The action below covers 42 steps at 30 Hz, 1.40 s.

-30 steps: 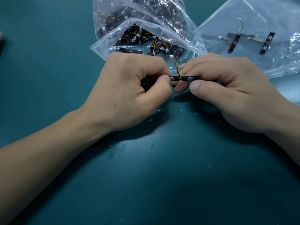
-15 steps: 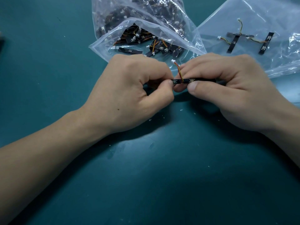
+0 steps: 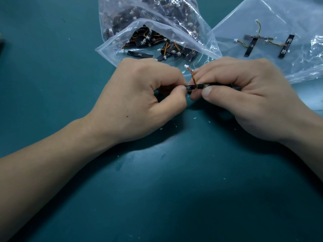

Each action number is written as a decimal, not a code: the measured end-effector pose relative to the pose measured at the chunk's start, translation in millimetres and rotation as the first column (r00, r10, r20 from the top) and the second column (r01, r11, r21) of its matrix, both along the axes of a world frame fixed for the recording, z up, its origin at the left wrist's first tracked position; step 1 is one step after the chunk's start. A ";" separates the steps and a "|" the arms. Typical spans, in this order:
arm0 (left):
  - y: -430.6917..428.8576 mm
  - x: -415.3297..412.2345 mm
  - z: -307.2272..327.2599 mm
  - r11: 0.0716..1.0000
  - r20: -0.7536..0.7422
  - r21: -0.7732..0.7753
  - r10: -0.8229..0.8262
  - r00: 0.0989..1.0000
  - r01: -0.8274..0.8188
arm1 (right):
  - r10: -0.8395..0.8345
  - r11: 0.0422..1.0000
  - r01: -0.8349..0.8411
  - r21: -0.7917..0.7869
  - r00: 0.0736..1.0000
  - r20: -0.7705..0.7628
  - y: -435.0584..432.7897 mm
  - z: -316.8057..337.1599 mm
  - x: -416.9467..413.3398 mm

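Circuit strip (image 3: 191, 87) sits level between the two grips, clear of the teal surface (image 3: 174, 189). Its long axis runs straight from one grip to the other. The left hand (image 3: 139, 102) pinches the strip's left end between thumb tip and curled forefinger, and the other fingers are folded into the palm. The right hand (image 3: 244, 98) pinches the remaining length, with the thumb laid along the near edge and the fingers curled over the far edge. Most of the strip is therefore hidden inside this grip, and only a short bare stretch shows in the gap between the two thumbs.

From that stretch a thin coloured wire (image 3: 193, 75) rises away from the person and leans towards the left grip. It ends in a small white connector (image 3: 186, 66) just beyond the knuckles.

Beyond the left grip lies an open clear bag (image 3: 108, 49) full of similar strips. Beyond the right grip and to its right, three more strips (image 3: 251, 45) rest on a second flat bag (image 3: 279, 14).
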<state>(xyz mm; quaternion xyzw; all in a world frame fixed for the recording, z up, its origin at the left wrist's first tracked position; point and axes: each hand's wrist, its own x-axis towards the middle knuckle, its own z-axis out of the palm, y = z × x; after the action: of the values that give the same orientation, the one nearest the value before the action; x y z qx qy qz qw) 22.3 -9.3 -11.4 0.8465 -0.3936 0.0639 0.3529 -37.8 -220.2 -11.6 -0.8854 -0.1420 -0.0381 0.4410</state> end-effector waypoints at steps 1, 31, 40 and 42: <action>0.1 -0.1 0.5 1.000 -0.010 -0.003 0.006 1.000 -0.006 | 0.001 1.000 -0.001 -0.003 1.000 0.004 0.3 0.3 0.1; 1.3 -0.6 5.1 0.994 -0.142 -0.106 -0.002 0.990 -0.013 | 0.056 0.969 -0.019 -0.246 0.988 0.144 3.1 -3.0 -4.7; -1.4 6.0 -5.2 0.954 0.006 0.210 0.220 0.976 -0.216 | -0.494 0.817 0.456 0.352 0.869 0.020 4.3 4.2 2.3; -2.5 6.1 -7.2 0.925 0.021 0.308 0.230 0.973 -0.225 | -0.384 0.902 0.346 0.259 0.916 0.114 7.4 3.0 -2.3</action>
<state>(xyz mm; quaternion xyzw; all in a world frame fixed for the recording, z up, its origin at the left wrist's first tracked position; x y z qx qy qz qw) 28.5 -11.8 -18.6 0.9314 -0.2952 0.0356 0.2100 -40.1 -212.9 -8.6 -0.8321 -0.0032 -0.2086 0.5139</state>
